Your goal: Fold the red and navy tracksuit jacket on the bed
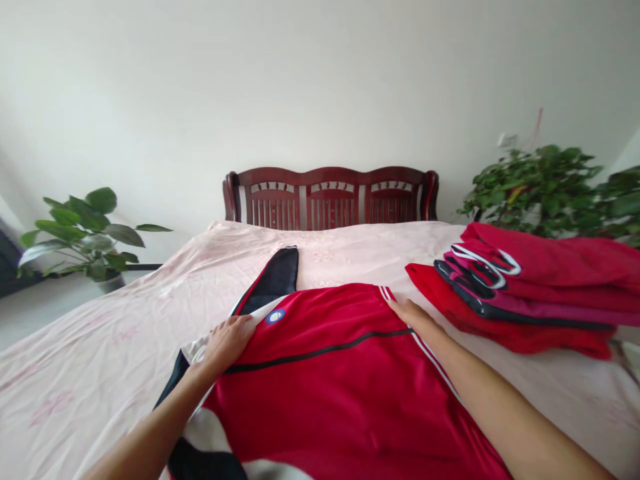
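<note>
In the head view, a red jersey point(340, 373) is spread flat on the bed point(100, 360), near its foot edge. The left hand point(227, 343) is laid palm-down on the jersey's left edge, beside a round blue badge point(275, 316); its fingers point(243, 325) are held flat and close together, pinching nothing. The right hand point(413, 317) is pressed flat on the jersey's upper right corner, fingers extended together. A dark sleeve point(275, 277) is stretched toward the headboard point(330, 197). Folded red clothes point(530, 293) are piled near the bed's right edge.
</note>
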Demonstrator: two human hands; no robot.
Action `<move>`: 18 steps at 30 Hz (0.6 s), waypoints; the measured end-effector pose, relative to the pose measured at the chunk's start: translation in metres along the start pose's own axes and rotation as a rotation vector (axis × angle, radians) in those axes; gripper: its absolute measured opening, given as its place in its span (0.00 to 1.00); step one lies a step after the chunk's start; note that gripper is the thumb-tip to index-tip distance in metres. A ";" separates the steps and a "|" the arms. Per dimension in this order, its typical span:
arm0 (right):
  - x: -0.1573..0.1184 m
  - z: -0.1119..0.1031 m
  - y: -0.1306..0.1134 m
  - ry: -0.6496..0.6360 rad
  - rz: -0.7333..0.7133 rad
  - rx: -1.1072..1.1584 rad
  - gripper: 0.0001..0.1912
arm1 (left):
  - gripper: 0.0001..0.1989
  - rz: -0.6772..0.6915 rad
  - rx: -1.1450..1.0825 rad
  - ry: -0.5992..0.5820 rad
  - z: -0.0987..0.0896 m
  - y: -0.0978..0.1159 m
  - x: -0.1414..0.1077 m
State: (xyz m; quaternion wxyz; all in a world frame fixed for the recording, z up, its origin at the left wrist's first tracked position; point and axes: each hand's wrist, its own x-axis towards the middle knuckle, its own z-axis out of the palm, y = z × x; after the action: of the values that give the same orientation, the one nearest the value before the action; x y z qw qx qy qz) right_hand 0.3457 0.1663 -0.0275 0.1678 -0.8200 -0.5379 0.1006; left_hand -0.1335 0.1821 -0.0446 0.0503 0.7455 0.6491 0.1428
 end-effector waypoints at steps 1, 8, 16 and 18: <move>0.005 0.008 -0.003 -0.001 0.049 -0.034 0.23 | 0.25 0.007 0.027 0.013 0.006 -0.001 -0.001; -0.005 0.006 0.038 0.079 0.177 -0.208 0.21 | 0.21 0.207 0.136 0.137 0.025 0.005 -0.029; -0.021 0.003 0.038 0.044 0.140 -0.289 0.24 | 0.24 -0.182 0.023 -0.025 -0.013 -0.003 0.033; -0.020 0.004 0.040 0.040 0.135 -0.277 0.25 | 0.24 -0.262 0.060 -0.004 -0.011 -0.007 0.058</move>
State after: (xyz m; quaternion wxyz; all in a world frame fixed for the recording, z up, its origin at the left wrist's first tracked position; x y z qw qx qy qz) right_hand 0.3705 0.1343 -0.0466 0.0568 -0.8715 -0.4867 0.0202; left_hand -0.1365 0.2390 -0.0271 0.0477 0.6556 0.7449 0.1142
